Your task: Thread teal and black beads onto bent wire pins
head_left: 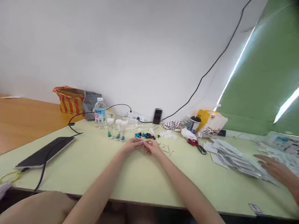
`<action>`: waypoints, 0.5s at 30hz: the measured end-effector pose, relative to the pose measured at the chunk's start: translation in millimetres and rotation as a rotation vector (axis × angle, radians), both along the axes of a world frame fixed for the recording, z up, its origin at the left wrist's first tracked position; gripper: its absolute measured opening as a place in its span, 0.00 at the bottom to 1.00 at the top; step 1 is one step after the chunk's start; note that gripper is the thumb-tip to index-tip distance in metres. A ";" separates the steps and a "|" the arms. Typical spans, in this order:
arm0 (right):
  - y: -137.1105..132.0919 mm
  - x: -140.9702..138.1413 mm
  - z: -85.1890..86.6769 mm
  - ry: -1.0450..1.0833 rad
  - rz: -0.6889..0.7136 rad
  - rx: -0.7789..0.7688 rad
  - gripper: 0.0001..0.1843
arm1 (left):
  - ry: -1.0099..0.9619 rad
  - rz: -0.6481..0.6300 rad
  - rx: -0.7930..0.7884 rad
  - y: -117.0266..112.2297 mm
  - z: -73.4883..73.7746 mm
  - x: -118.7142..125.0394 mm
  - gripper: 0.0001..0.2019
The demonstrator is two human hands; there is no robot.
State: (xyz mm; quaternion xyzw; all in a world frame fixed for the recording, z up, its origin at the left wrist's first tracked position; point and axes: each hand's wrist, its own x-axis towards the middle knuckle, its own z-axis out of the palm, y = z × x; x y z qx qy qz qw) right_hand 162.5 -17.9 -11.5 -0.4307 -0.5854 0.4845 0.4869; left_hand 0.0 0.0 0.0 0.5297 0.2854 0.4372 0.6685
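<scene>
My left hand [131,145] and my right hand [153,146] meet over the pale green table [130,177], fingertips pinched together on a tiny object with a blue speck that I cannot name. Just beyond them lies a scatter of small blue and black beads [144,135]. Thin bent metal wires [167,148] lie to the right of my right hand. Three small clear vials with white caps [116,130] stand behind my left hand, with green and blue bits at their bottoms.
A water bottle [100,117], a striped bag [69,100] and a power strip [137,116] line the wall. A dark tablet [45,151] lies left with a cable. Red-handled scissors [196,144] and a pile of packets [235,158] lie right, where another person's hand [275,169] rests.
</scene>
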 end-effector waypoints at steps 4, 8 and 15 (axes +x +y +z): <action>1.7 -1.3 -2.3 -0.010 -0.076 0.037 0.23 | 0.021 -0.003 0.000 0.4 1.2 -1.6 0.15; 0.3 -3.0 -2.6 0.022 -0.111 0.044 0.22 | 0.036 0.005 -0.003 -0.3 1.9 -1.6 0.15; -2.4 -3.4 -0.5 0.076 -0.092 -0.043 0.24 | 0.034 0.020 -0.015 -1.5 3.9 -1.0 0.14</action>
